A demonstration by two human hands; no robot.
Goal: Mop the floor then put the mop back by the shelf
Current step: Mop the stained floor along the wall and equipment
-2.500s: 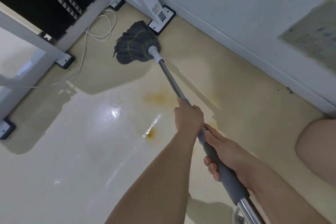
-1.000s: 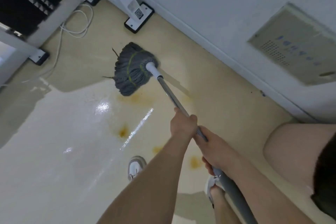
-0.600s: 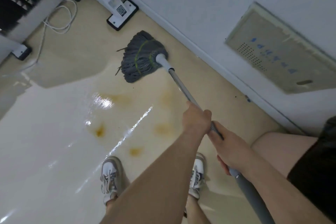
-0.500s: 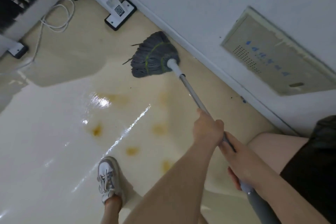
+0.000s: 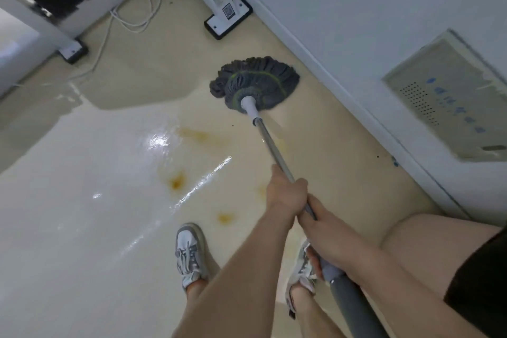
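Mop (image 5: 256,85): long-handled string mop, in use. Head lies fanned flat on the floor (image 5: 82,228) at upper centre of the frame, just beside the white skirting (image 5: 343,85) along the wall.

Handling, judged: light for its length and stiff along the pole (image 5: 271,145); the head is soft, limp and probably wet, so it drags and follows the pole rather than steering itself. The bare metal looks smooth and could slip in a damp palm; the grey sleeve (image 5: 348,299) at lower right offers the surer hold. Best taken two-handed, one grip on the sleeve, the other further down the metal for leverage.

Appearance: dark grey cord strands in a half-round fan, two yellow-green stitched bands, white plastic collar, silver pole, grey padded sleeve.

Left hand (image 5: 285,192): fingers wrapped closed round the metal pole, centre of frame.
Right hand (image 5: 326,236): closed round the pole just behind the left, where metal meets sleeve; the two nearly touch.

Floor: cream, glossy and wet-looking at left, with several orange-brown stains (image 5: 177,181) between mop head and shoes (image 5: 189,255). Mopping looks unfinished.

Also present: white frame feet (image 5: 227,18) and a looped white cable (image 5: 131,16), upper left.
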